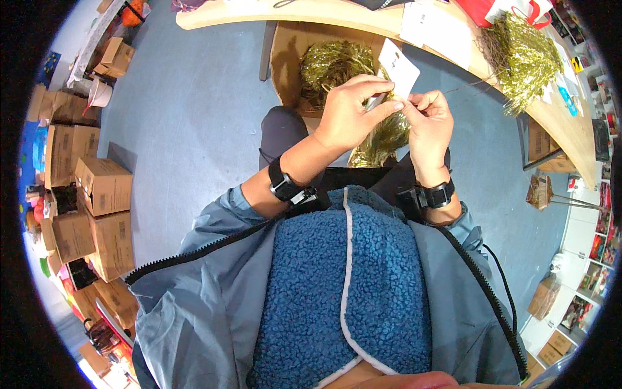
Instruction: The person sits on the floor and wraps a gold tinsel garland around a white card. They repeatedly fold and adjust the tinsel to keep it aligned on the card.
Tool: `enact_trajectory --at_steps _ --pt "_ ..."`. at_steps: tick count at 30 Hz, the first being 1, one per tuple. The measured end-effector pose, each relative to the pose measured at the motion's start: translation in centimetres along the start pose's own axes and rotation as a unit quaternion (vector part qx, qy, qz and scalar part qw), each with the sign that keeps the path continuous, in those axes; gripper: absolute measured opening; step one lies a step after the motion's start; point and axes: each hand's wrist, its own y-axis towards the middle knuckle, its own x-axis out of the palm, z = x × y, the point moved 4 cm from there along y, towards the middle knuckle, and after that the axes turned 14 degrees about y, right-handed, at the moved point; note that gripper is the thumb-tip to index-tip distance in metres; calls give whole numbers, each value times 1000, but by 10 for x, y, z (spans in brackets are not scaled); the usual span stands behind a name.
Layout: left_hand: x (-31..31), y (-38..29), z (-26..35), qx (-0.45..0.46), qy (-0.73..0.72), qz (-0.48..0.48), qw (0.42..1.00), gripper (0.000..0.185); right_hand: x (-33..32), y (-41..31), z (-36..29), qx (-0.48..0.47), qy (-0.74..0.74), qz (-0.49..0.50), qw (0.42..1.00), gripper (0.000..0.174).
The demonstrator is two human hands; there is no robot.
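Note:
Over the floor in front of me, my left hand [347,114] and my right hand [430,126] meet at the lower end of a white card [402,73] with a small slot in it. The fingers of both pinch there, where the card joins a bundle of gold tinsel [384,141]. That tinsel hangs below my hands, between my knees. My fingers hide the exact join. Just beyond, a cardboard box [286,68] holds more gold tinsel [335,65].
A pale wooden table [311,13] curves across the front and right. On it lie another gold tinsel bunch [529,63] with thin wires, white paper sheets [437,31] and a red-and-white bag [486,9]. Stacked cartons [104,187] line the left; a dustpan [539,192] stands right.

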Motion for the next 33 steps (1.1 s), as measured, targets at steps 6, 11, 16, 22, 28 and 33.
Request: enact_trajectory --at_steps 6,11,16,22,28,33 --pt "-4 -2 -2 -63 -59 -38 996 21 12 -5 -7 -20 -20 -36 999 30" --pt "-10 -2 -5 -74 -31 -17 997 13 12 -4 -8 -3 -56 -55 997 30" --pt "-18 -1 -23 -185 -96 -25 978 14 -5 2 -9 51 -107 -76 990 16" --pt "-36 1 -34 -219 -184 -8 958 14 -34 8 -17 90 -193 -86 973 11" --pt "-35 -2 -38 -243 -230 -13 942 14 -41 10 -18 60 -232 -92 966 14" --pt "-35 -3 -42 -239 -209 -27 948 14 -40 10 -12 62 -174 -65 981 14"
